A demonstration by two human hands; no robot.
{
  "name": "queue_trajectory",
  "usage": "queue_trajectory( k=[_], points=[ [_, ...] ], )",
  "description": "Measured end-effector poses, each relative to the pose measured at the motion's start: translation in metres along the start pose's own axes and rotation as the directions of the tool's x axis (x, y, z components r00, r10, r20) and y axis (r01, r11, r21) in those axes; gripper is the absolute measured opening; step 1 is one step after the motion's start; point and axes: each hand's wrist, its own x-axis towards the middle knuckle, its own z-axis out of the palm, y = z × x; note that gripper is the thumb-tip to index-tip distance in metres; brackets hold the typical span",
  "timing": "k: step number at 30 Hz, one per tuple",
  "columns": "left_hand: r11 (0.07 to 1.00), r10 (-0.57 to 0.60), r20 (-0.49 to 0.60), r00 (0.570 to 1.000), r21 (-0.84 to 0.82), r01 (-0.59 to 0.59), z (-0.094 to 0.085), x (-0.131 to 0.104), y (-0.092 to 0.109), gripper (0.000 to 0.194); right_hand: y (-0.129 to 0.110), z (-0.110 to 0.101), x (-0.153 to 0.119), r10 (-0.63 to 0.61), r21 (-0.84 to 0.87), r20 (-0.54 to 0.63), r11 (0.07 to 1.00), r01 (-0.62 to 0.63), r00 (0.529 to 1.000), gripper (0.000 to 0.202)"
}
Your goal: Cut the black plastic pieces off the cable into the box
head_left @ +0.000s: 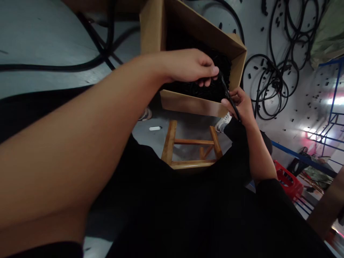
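Note:
Over an open cardboard box [193, 104] my left hand [192, 66] is closed in a pinch at the upper end of a thin black strip [225, 86]. The strip runs slanting down to my right hand [242, 105], whose thumb and fingers are closed on its lower part. It looks like a length of black rubber or cable; its exact kind does not show. Inside the box lies a dark heap of small black pieces [212, 91], their shapes hard to make out.
Below the box stands a wooden stool [168, 143]. Loops of black hose [274, 68] and many scattered black bits lie on the grey floor to the right. Another thick black hose [67, 68] crosses the left. A blue metal frame [303, 156] and red plastic stool [287, 181] are at right.

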Motion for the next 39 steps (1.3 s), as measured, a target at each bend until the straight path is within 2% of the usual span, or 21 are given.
queue_trajectory(
  k=[3,5,9,12,15,17,21,24,26,28,33,37,39],
  points=[
    [0.985,-0.033,-0.163,0.986,-0.174,0.004,0.001,-0.003,0.006,0.040,0.000,-0.002,0.003,-0.035,-0.087,-0.015,0.996,0.034,0.999,0.071],
    [0.961,-0.075,-0.202,0.977,-0.276,0.017,0.006,-0.002,0.005,0.036,0.000,-0.002,0.004,-0.081,-0.174,-0.016,0.982,0.077,0.997,0.068],
    [0.915,-0.126,-0.146,0.981,-0.399,0.058,0.021,0.007,-0.002,0.025,-0.002,0.001,0.004,-0.098,-0.222,0.040,0.969,0.104,0.994,0.063],
    [0.905,-0.148,-0.117,0.982,-0.416,0.087,0.030,0.012,-0.003,0.020,-0.004,0.005,0.003,-0.085,-0.234,0.040,0.968,0.092,0.996,0.065],
    [0.937,-0.130,-0.142,0.981,-0.342,0.075,0.028,0.010,0.001,0.012,-0.004,0.007,0.003,-0.071,-0.204,-0.012,0.977,0.068,0.997,0.067],
    [0.974,-0.109,-0.179,0.978,-0.215,0.069,0.023,0.007,0.003,0.017,-0.002,0.007,0.004,-0.055,-0.136,-0.052,0.990,0.047,0.997,0.069],
    [0.997,-0.083,-0.133,0.988,-0.012,0.083,0.018,0.004,0.000,0.023,0.002,0.004,0.006,0.027,0.004,-0.073,1.000,-0.027,0.997,0.076],
    [0.994,0.005,-0.166,0.986,0.111,0.013,0.024,0.005,-0.008,0.026,0.008,0.004,0.010,0.063,0.054,-0.036,0.997,-0.061,0.997,0.079],
    [0.974,0.085,-0.198,0.977,0.225,-0.039,0.031,0.006,-0.011,0.030,0.014,0.006,0.014,0.029,0.076,-0.047,0.997,-0.026,0.998,0.079],
    [0.954,0.123,-0.183,0.975,0.293,-0.065,0.037,0.006,-0.011,0.031,0.019,0.007,0.017,-0.030,0.084,-0.077,0.996,0.036,0.997,0.080],
    [0.944,0.138,-0.115,0.984,0.317,-0.095,0.042,0.006,-0.006,0.029,0.020,0.004,0.018,-0.082,0.042,-0.069,0.996,0.085,0.994,0.079],
    [0.951,0.155,-0.118,0.981,0.286,-0.116,0.035,0.006,-0.005,0.029,0.010,0.000,0.013,-0.066,0.010,-0.068,0.998,0.067,0.995,0.078],
    [0.945,0.129,-0.114,0.985,0.316,-0.087,0.031,0.004,0.000,0.031,0.004,0.001,0.010,-0.049,-0.003,-0.077,0.999,0.049,0.996,0.079]
  ],
)
